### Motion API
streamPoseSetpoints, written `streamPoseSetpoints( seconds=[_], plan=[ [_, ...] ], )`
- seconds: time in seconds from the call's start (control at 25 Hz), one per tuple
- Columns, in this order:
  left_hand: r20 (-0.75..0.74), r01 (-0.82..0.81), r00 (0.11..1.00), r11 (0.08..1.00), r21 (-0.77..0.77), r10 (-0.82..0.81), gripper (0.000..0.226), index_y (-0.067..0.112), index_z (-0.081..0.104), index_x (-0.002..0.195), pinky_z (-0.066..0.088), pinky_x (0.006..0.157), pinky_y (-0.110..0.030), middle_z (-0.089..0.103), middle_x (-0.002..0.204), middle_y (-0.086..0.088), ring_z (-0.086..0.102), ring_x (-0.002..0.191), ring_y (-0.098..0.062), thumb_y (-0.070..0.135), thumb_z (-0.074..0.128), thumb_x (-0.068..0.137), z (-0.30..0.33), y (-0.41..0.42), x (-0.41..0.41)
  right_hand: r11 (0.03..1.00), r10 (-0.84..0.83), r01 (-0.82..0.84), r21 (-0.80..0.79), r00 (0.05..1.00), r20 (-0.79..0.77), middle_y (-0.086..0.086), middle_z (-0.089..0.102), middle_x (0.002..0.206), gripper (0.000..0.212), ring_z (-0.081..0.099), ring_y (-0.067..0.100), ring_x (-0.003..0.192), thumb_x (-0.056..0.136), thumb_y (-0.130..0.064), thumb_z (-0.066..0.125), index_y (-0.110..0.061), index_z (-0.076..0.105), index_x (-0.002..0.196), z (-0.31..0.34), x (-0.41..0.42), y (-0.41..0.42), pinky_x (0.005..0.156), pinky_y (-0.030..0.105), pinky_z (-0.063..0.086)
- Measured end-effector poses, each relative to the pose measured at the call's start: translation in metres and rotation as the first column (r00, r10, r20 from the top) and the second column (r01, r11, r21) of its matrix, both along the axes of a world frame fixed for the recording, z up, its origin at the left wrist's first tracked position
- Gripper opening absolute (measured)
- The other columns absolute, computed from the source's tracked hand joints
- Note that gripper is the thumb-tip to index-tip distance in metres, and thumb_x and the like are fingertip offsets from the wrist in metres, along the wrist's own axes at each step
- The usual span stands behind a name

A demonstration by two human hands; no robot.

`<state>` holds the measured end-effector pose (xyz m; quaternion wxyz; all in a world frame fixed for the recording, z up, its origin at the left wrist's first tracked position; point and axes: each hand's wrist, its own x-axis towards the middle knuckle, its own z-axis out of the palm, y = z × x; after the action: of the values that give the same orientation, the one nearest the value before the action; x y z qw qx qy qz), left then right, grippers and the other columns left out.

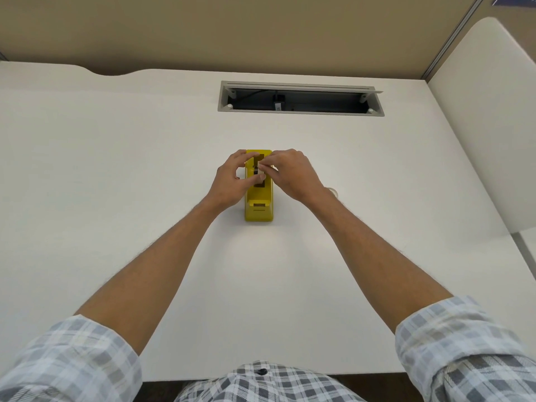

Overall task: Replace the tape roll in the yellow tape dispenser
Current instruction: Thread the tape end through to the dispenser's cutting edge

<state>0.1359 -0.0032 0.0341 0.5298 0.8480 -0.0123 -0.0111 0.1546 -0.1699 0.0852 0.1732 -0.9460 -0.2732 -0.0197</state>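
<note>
The yellow tape dispenser (258, 207) stands on the white desk (145, 198), its cutter end toward me. My left hand (232, 181) wraps the dispenser's left side, thumb and fingers pinching over the open slot. My right hand (293, 174) comes in from the right, its fingertips holding a small pale tape roll on a black hub (259, 170) in the slot. A second clear tape roll (333, 191) peeks out on the desk behind my right wrist, mostly hidden.
An open grey cable tray (300, 98) with a black plug inside is recessed into the desk behind the dispenser. A beige partition wall rises at the back. A white side panel (487, 126) stands at the right.
</note>
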Motion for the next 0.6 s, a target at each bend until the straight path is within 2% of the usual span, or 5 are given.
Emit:
streamPoseSetpoints(
  seconds=[0.08, 0.28, 0.4, 0.6],
  plan=[
    [-0.016, 0.008, 1.0, 1.0, 0.023, -0.007, 0.049, 0.024, 0.058, 0.133, 0.053, 0.094, -0.036, 0.041, 0.149, 0.001, 0.044, 0.131, -0.02, 0.032, 0.071, 0.087, -0.0004, 0.0003, 0.0002, 1.0, 0.008, -0.008, -0.015, 1.0, 0.004, 0.004, 0.074, 0.093, 0.031, 0.064, 0.022, 0.081, 0.102, -0.028, 0.048, -0.014, 0.075, 0.1, 0.0001, 0.0004, 0.0003, 0.069, 0.035, 0.051],
    [-0.02, 0.02, 1.0, 0.998, 0.058, -0.018, 0.047, 0.024, 0.06, 0.132, 0.049, 0.102, -0.046, 0.039, 0.151, 0.0, 0.041, 0.135, -0.024, 0.035, 0.069, 0.087, -0.0026, 0.0017, 0.0028, 0.993, 0.066, -0.063, -0.1, 0.997, 0.032, 0.006, 0.071, 0.095, 0.034, 0.064, 0.023, 0.081, 0.104, -0.03, 0.043, -0.014, 0.073, 0.106, 0.0032, 0.0028, 0.0008, 0.065, 0.029, 0.043],
    [-0.005, 0.022, 1.0, 0.997, 0.07, -0.022, 0.045, 0.028, 0.059, 0.131, 0.049, 0.101, -0.044, 0.039, 0.151, 0.002, 0.042, 0.134, -0.022, 0.036, 0.069, 0.088, -0.0051, 0.0016, 0.0033, 0.987, 0.094, -0.088, -0.131, 0.995, 0.039, 0.006, 0.071, 0.097, 0.033, 0.064, 0.022, 0.082, 0.104, -0.031, 0.043, -0.015, 0.072, 0.111, 0.0046, 0.0045, 0.0016, 0.066, 0.025, 0.038],
    [0.005, 0.001, 1.0, 0.998, 0.066, -0.001, 0.044, 0.032, 0.06, 0.13, 0.049, 0.095, -0.035, 0.038, 0.151, 0.003, 0.043, 0.133, -0.022, 0.037, 0.069, 0.088, -0.0087, -0.0001, 0.003, 0.968, 0.129, -0.111, -0.225, 0.989, 0.066, 0.007, 0.071, 0.097, 0.032, 0.066, 0.023, 0.082, 0.105, -0.031, 0.043, -0.015, 0.07, 0.11, 0.0083, 0.006, 0.005, 0.074, 0.033, 0.055]
  ],
)
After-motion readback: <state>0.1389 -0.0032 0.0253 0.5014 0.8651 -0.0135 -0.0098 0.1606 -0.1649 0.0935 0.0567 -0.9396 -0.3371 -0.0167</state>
